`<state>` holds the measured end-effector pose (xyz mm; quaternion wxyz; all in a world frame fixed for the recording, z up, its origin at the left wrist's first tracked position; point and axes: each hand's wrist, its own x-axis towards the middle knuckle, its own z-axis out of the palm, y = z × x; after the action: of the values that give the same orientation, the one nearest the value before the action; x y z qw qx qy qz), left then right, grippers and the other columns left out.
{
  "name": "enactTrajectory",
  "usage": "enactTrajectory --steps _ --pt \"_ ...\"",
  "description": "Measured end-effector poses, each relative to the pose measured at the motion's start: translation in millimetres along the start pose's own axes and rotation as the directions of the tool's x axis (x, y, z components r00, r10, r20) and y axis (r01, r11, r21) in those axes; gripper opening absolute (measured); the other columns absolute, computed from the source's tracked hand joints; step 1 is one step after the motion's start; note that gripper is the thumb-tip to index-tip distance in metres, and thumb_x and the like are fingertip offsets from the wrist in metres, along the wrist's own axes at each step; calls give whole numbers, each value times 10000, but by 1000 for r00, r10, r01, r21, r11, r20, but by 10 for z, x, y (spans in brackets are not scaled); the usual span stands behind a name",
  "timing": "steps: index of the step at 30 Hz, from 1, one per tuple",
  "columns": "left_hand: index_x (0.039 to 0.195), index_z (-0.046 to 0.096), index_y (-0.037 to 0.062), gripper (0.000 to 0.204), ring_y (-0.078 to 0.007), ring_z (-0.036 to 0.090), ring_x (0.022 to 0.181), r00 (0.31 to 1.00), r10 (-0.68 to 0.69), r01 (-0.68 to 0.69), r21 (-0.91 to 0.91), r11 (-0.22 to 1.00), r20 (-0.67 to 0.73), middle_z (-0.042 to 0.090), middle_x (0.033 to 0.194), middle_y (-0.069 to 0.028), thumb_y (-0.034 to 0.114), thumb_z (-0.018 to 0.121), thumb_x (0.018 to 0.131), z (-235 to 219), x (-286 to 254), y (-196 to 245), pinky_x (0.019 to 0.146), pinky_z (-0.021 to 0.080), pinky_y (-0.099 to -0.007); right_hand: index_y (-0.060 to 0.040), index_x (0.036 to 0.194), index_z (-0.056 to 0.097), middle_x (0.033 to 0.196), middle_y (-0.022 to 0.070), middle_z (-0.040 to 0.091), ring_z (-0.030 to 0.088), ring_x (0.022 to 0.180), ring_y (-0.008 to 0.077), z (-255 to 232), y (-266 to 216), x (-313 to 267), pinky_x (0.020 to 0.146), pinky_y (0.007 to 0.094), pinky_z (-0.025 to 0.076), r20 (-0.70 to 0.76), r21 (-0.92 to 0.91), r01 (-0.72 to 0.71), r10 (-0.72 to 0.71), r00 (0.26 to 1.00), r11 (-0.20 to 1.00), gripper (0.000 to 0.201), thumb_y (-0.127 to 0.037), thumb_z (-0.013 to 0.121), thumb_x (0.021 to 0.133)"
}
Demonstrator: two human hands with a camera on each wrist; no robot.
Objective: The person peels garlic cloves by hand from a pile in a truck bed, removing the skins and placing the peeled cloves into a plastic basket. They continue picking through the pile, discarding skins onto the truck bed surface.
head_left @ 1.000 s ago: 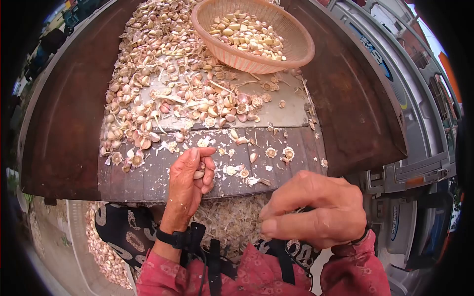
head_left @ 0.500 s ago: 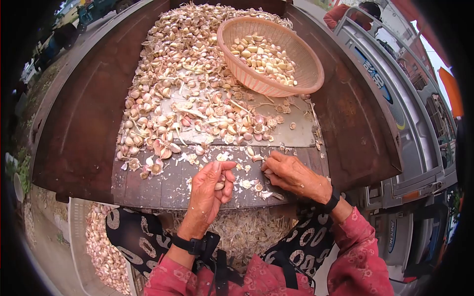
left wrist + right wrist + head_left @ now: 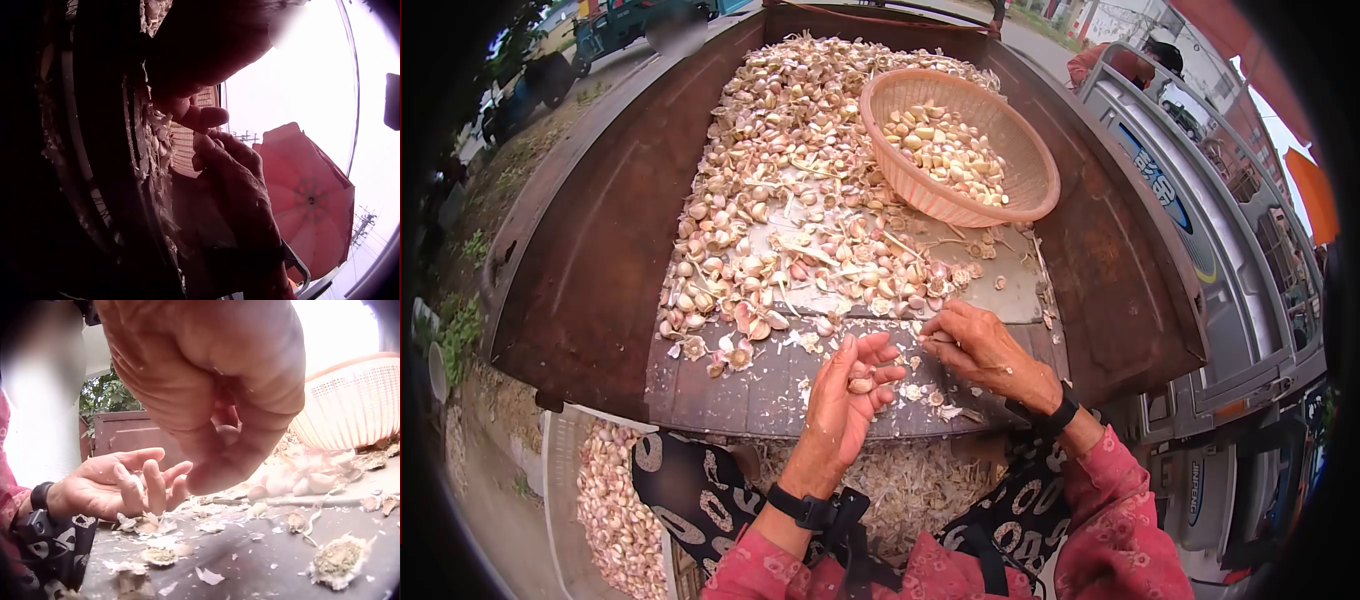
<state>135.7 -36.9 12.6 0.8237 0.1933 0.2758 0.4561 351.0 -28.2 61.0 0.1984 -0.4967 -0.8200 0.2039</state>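
My left hand (image 3: 845,400) is palm up over the table's near edge, with a garlic clove (image 3: 861,386) cradled in its loosely curled fingers. Just to its right, my right hand (image 3: 975,345) pinches a garlic clove between thumb and fingers, seen from below in the right wrist view, where a pale clove (image 3: 227,432) shows in the grip. The hands are close together but apart in the head view. Beyond them spreads a large heap of unpeeled garlic cloves (image 3: 750,200). A pink plastic basket (image 3: 1040,200) with peeled cloves (image 3: 945,150) stands at the back right.
Dry root ends and skin flakes litter the dark near board (image 3: 710,400). Rusty metal side walls (image 3: 590,270) flank the work surface. Below left is a white crate (image 3: 560,500) with garlic cloves. A grey vehicle (image 3: 1200,220) stands on the right.
My right hand moved from low and near me forward to the board beside my left hand, where it now pinches a clove. My left fingers have loosened somewhat. The head view has tilted up.
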Motion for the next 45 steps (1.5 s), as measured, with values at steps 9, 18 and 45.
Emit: enactTrajectory --steps 9,18,45 --pt "1103 615 7 362 -195 677 918 991 -137 134 -251 959 6 667 1003 -109 340 493 1031 -119 104 -50 681 555 -268 -18 1041 607 912 169 608 618 865 378 -7 290 415 732 442 493 -94 -66 11 -17 995 998 216 -126 664 864" --pt "1013 618 25 211 -172 647 782 996 -83 87 -151 985 33 631 913 -96 224 553 987 -90 61 -80 561 509 -244 3 942 577 843 163 634 641 793 338 169 404 440 685 408 496 -149 -231 -50 15 989 972 191 -93 700 830" --pt "1032 602 -8 237 -181 628 696 997 -42 47 -99 994 58 630 889 -122 212 519 1006 -107 39 -118 443 489 -247 104 940 699 841 218 670 619 664 220 -268 -2086 -659 560 290 506 -357 810 267 -77 931 -523 116 46 723 843"
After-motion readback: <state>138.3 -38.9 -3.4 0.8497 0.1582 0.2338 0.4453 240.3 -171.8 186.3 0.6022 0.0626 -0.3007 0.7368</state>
